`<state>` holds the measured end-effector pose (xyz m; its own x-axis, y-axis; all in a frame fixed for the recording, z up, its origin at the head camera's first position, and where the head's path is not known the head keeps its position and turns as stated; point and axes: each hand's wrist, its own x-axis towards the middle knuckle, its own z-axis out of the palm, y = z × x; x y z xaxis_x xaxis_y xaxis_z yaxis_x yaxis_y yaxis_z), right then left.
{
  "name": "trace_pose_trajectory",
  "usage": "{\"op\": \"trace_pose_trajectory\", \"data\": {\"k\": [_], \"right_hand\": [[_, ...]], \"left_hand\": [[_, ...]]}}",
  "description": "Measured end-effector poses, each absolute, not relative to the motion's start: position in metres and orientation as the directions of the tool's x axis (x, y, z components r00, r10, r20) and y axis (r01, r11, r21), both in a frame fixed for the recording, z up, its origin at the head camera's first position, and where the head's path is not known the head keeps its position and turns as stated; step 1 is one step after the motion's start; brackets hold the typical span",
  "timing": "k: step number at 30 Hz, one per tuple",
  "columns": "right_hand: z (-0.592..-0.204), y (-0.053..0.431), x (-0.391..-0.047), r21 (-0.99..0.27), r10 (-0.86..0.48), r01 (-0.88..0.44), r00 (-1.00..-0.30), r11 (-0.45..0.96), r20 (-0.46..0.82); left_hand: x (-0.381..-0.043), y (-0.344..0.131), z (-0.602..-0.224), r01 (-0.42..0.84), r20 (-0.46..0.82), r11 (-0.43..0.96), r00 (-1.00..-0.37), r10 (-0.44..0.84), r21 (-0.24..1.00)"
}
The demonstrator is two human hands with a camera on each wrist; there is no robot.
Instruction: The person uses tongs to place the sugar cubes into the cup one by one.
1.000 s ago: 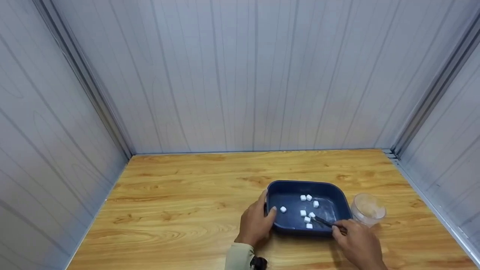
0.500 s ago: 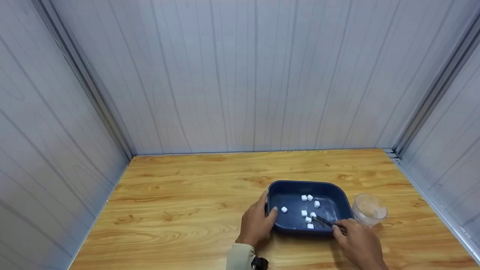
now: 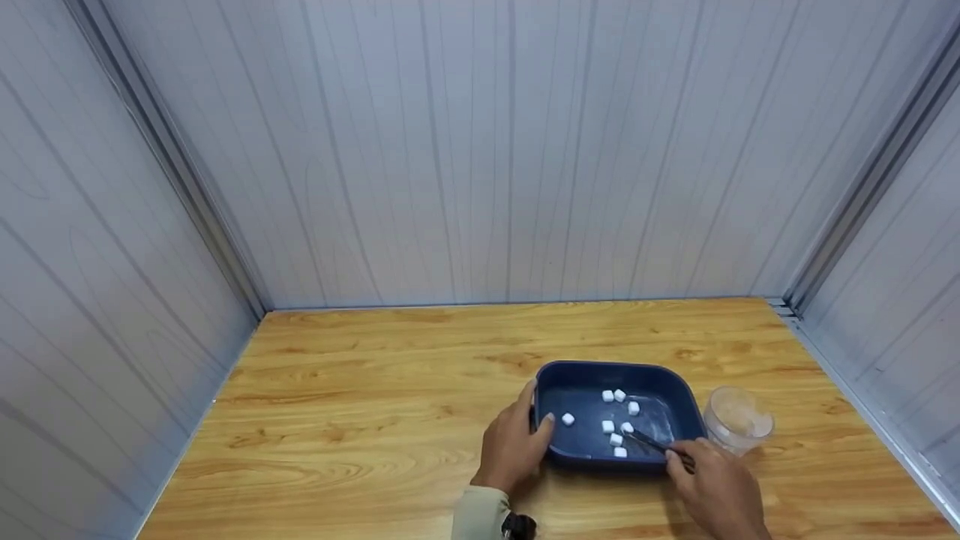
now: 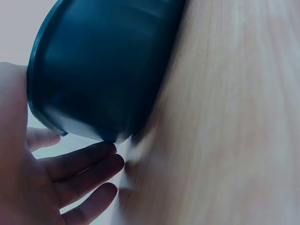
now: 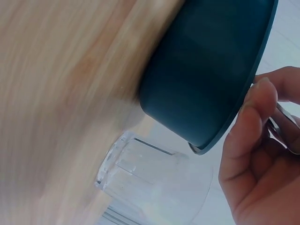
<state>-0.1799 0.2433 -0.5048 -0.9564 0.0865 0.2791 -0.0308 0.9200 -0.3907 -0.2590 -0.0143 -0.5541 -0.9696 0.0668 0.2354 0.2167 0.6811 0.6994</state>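
Observation:
A dark blue tray [image 3: 581,442] holds several small white cubes [image 3: 607,427] spread over its floor. My left hand [image 3: 511,446] grips the tray's left side, thumb over the rim and fingers along the outer wall; in the left wrist view, fingers [image 4: 89,164] reach around the dark wall. Over the front right rim, my right hand [image 3: 716,484] pinches dark tweezers [image 3: 651,441], whose tips are at one white cube [image 3: 627,427]. Whether they clasp it is too small to tell. Part of the metal tweezers [image 5: 283,126] shows between the fingers in the right wrist view.
A clear cup [image 3: 739,421] stands close to the tray's right side, just beyond my right hand. The wooden tabletop [image 3: 360,405] runs to pale panelled walls [image 3: 465,165] at the back and both sides.
The cube at the tweezer tips has shifted very slightly. Both hands, the tray and the cup stay essentially where they were.

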Motion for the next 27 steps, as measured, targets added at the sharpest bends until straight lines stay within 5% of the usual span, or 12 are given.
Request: {"op": "trace_pose_trajectory", "data": {"k": [27], "right_hand": [[-0.5047, 0.2514, -0.1734, -0.413, 0.115, -0.084, -0.893, 0.907, 0.435]], "left_hand": [[-0.2587, -0.0142, -0.5537, 0.252, 0.284, 0.695, -0.956, 0.07, 0.674]]}}
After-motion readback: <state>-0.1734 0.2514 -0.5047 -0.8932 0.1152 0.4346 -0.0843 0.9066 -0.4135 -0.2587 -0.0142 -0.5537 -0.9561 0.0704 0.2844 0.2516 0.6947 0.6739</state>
